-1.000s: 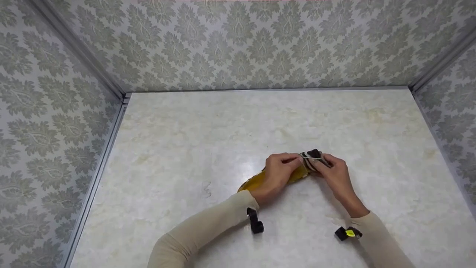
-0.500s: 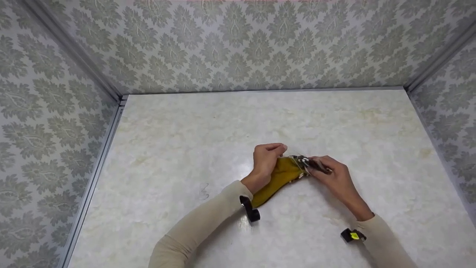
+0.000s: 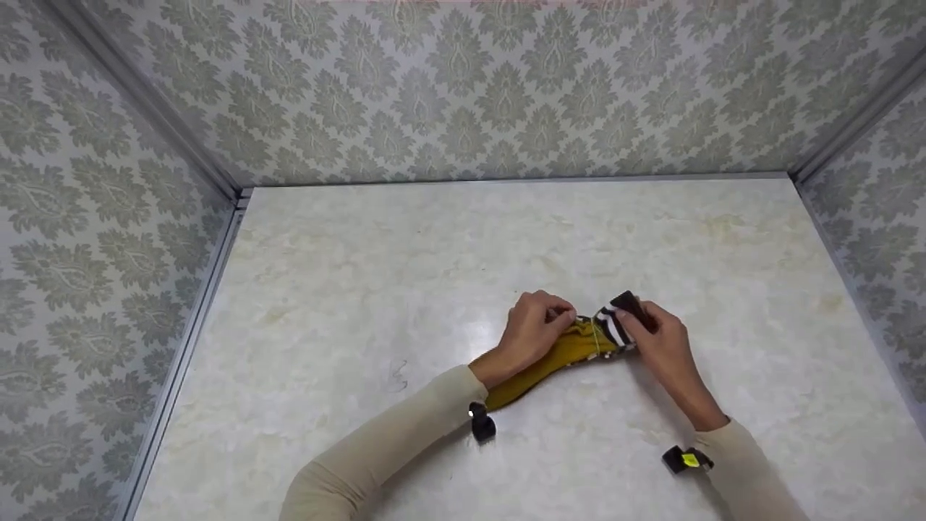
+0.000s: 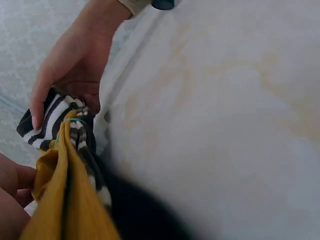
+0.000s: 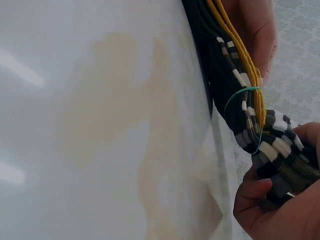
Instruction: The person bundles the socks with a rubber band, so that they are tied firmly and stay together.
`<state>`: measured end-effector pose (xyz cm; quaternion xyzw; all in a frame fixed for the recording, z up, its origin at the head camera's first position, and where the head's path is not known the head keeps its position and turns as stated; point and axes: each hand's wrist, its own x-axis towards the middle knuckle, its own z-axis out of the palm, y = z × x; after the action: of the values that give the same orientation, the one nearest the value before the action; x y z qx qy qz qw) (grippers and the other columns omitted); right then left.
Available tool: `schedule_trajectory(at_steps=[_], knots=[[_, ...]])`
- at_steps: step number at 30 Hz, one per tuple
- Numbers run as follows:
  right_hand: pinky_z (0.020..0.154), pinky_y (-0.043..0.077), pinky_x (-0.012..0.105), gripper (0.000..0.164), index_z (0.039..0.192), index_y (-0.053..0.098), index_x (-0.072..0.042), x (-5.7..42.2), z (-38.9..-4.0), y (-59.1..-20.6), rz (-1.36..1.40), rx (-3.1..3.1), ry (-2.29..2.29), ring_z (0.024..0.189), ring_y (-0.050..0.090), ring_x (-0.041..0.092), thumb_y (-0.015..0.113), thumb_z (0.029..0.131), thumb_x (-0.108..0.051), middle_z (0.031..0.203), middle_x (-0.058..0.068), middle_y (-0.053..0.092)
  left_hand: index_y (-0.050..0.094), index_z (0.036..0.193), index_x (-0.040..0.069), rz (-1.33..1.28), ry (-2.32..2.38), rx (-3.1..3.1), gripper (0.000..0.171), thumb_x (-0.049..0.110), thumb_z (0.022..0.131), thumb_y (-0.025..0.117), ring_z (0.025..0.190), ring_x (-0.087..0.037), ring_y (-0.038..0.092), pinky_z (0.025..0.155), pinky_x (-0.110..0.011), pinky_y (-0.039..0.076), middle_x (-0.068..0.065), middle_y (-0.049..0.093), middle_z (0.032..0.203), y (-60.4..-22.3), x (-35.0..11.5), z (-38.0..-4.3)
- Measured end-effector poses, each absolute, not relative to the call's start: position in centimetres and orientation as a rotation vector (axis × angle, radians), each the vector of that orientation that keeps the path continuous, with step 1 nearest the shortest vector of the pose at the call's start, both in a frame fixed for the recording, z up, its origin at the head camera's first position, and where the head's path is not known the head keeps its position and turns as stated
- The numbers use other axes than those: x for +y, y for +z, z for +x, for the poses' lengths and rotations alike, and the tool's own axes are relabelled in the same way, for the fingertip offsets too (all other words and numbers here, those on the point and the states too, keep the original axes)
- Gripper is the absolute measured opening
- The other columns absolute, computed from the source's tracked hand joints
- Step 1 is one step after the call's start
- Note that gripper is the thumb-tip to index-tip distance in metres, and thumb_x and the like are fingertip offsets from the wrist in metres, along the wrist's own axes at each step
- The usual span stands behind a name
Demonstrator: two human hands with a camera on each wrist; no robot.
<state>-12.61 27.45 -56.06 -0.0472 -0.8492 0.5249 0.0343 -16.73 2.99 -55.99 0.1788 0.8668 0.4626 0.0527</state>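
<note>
A bundle of socks (image 3: 539,373), mustard on top with dark, striped layers beneath, lies slantwise between the hands. A thin green rubber band (image 3: 596,335) circles it just below the black-and-white striped cuffs (image 4: 52,117). My right hand (image 3: 664,344) grips the cuff end, thumb on the stripes and fingers behind. On the other side of the band, my left hand (image 3: 534,331) pinches the mustard fabric at its upper edge with thumb and fingertips. The right wrist view shows the band (image 5: 245,90) around the stacked layers. The left forearm partly hides the toe end.
The socks are over a pale marbled table (image 3: 376,253). Patterned wallpaper panels (image 3: 470,94) enclose its back and sides, with grey frame strips at the corners. A small dark squiggle (image 3: 398,376) marks the tabletop left of the socks.
My left hand drew away from the band to the left, then came back to the mustard fabric. The striped cuffs now stand flatter and more spread in my right hand.
</note>
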Motion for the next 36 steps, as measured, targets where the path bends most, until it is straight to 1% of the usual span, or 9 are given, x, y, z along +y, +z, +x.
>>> schedule_trajectory(at_steps=[4, 7, 9, 13, 17, 21, 26, 29, 36], knots=[[0.067, 0.051, 0.025, 0.042, 0.123, 0.073, -0.002, 27.9, -12.6, -56.2, -0.196, -2.674, 1.559, 0.083, 0.062, 0.016, 0.067, 0.111, -0.042, 0.103, 0.015, 0.072, 0.072, 0.142, 0.009, 0.575, 1.1, 2.709, 0.045, 0.042, 0.111, 0.067, 0.123, -0.027, 0.059, 0.103, -0.05, 0.048, -0.009, 0.069, 0.135, -55.5, 1.1, -15.5], [0.064, 0.059, 0.03, 0.045, 0.131, 0.068, 0.0, 28.5, -12.5, -56.3, -0.212, -2.686, 1.649, 0.08, 0.068, 0.018, 0.065, 0.112, -0.04, 0.11, 0.02, 0.073, 0.066, 0.144, 0.006, 0.557, 0.875, 2.753, 0.056, 0.049, 0.109, 0.068, 0.121, -0.028, 0.059, 0.102, -0.051, 0.048, -0.01, 0.067, 0.134, -54.9, -1.0, -14.3], [0.058, 0.062, 0.037, 0.046, 0.135, 0.064, 0.002, 28.9, -12.4, -56.4, -0.226, -2.681, 1.755, 0.073, 0.071, 0.021, 0.064, 0.113, -0.039, 0.109, 0.022, 0.071, 0.068, 0.135, 0.004, 0.551, 0.769, 2.763, 0.053, 0.05, 0.108, 0.071, 0.108, -0.026, 0.061, 0.096, -0.049, 0.049, -0.009, 0.068, 0.119, -54.5, -2.6, -13.7], [0.062, 0.065, 0.042, 0.048, 0.14, 0.057, 0.006, 29.5, -12.3, -56.4, -0.27, -2.631, 1.93, 0.071, 0.075, 0.024, 0.062, 0.114, -0.034, 0.113, 0.024, 0.067, 0.066, 0.104, 0.006, 0.546, 0.649, 2.76, 0.044, 0.049, 0.105, 0.075, 0.08, -0.023, 0.056, 0.08, -0.045, 0.046, -0.004, 0.06, 0.086, -53.9, -5.3, -12.6], [0.063, 0.066, 0.042, 0.048, 0.142, 0.055, 0.007, 29.8, -12.4, -56.4, -0.284, -2.601, 1.98, 0.072, 0.076, 0.024, 0.062, 0.115, -0.032, 0.115, 0.025, 0.066, 0.064, 0.089, 0.009, 0.553, 0.687, 2.714, 0.037, 0.039, 0.105, 0.078, 0.079, -0.022, 0.051, 0.076, -0.042, 0.044, -0.001, 0.053, 0.079, -53.7, -6.9, -11.9], [0.065, 0.066, 0.044, 0.048, 0.142, 0.055, 0.007, 29.9, -12.6, -56.4, -0.266, -2.609, 1.988, 0.075, 0.076, 0.024, 0.063, 0.115, -0.031, 0.116, 0.025, 0.066, 0.066, 0.093, 0.008, 0.528, 0.831, 2.635, 0.025, 0.026, 0.108, 0.075, 0.085, -0.02, 0.051, 0.076, -0.036, 0.045, 0.0, 0.055, 0.084, -53.6, -7.4, -11.6], [0.066, 0.066, 0.043, 0.047, 0.142, 0.054, 0.007, 29.8, -12.7, -56.3, -0.257, -2.624, 1.957, 0.08, 0.075, 0.022, 0.062, 0.115, -0.031, 0.119, 0.026, 0.065, 0.059, 0.104, 0.006, 0.446, 1.132, 2.53, 0.014, 0.014, 0.112, 0.066, 0.065, -0.013, 0.056, 0.061, -0.025, 0.045, -0.001, 0.061, 0.078, -53.5, -8.0, -12.2], [0.065, 0.066, 0.041, 0.049, 0.144, 0.054, 0.007, 29.5, -12.7, -56.1, -0.247, -2.634, 1.946, 0.085, 0.072, 0.02, 0.061, 0.115, -0.032, 0.122, 0.025, 0.064, 0.06, 0.105, 0.005, 0.397, 1.257, 2.538, 0.01, 0.01, 0.11, 0.068, 0.06, -0.011, 0.055, 0.058, -0.024, 0.043, -0.002, 0.063, 0.075, -53.6, -8.6, -13.1], [0.059, 0.061, 0.036, 0.046, 0.143, 0.056, 0.005, 29.6, -12.3, -55.4, -0.201, -2.649, 1.895, 0.077, 0.067, 0.02, 0.062, 0.115, -0.032, 0.116, 0.023, 0.066, 0.064, 0.105, 0.005, 0.475, 1.287, 2.686, 0.008, 0.005, 0.107, 0.071, 0.065, -0.013, 0.048, 0.06, -0.026, 0.038, -0.002, 0.06, 0.074, -54.1, -10.6, -14.6]])
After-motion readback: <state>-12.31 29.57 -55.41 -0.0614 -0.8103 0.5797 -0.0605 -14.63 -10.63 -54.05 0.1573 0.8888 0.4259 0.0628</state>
